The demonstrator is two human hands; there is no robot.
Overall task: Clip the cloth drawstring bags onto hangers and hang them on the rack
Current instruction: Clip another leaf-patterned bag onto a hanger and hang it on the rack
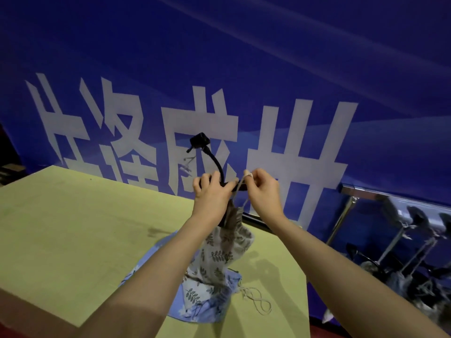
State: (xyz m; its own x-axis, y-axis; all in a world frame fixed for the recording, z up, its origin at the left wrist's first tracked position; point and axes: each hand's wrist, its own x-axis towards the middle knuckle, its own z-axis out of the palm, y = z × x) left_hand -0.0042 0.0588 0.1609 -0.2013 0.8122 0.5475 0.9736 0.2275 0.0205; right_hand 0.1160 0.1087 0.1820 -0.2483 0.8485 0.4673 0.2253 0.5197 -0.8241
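Note:
A white drawstring bag with a grey leaf print (228, 247) hangs in the air above the table, its top gathered under my left hand (212, 193). That hand grips a black hanger (240, 187) at its bar, together with the bag's top. My right hand (264, 191) pinches the bag's pale drawstring (240, 189) just to the right of the hanger and pulls it upward. More bags, one blue with white flowers (195, 311) and one leaf-printed, lie flat on the table below, with a loose cord (258, 301) beside them.
The yellow-green table (73, 228) fills the lower left. A black camera on a bent stalk (200, 141) stands behind my hands. A chrome rack (361, 192) at the right carries several hung bags on black hangers. A blue banner forms the backdrop.

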